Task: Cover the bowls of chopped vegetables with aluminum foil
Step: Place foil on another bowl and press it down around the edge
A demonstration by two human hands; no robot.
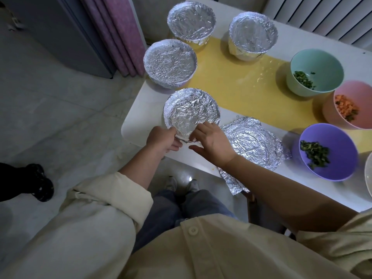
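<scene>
A foil-covered bowl (pixel 191 110) sits near the table's front left corner. My left hand (pixel 164 138) pinches the foil at its near rim. My right hand (pixel 213 142) presses the foil edge on the near right side, fingers spread. Three more foil-covered bowls (pixel 170 62) (pixel 191 22) (pixel 253 34) stand behind it. A loose crumpled foil sheet (pixel 255 144) lies flat to the right, with another piece (pixel 231 181) hanging over the table edge. Uncovered are a mint bowl (pixel 320 65) of greens, a pink bowl (pixel 354 93) of orange bits and a purple bowl (pixel 342 150) of greens.
The white table (pixel 136 125) carries a yellow runner (pixel 237 85). A white dish rim (pixel 368 174) shows at the right edge. A pink curtain (pixel 118 33) and a grey cabinet (pixel 60 35) stand left. Another person's black shoe (pixel 40 182) is on the floor.
</scene>
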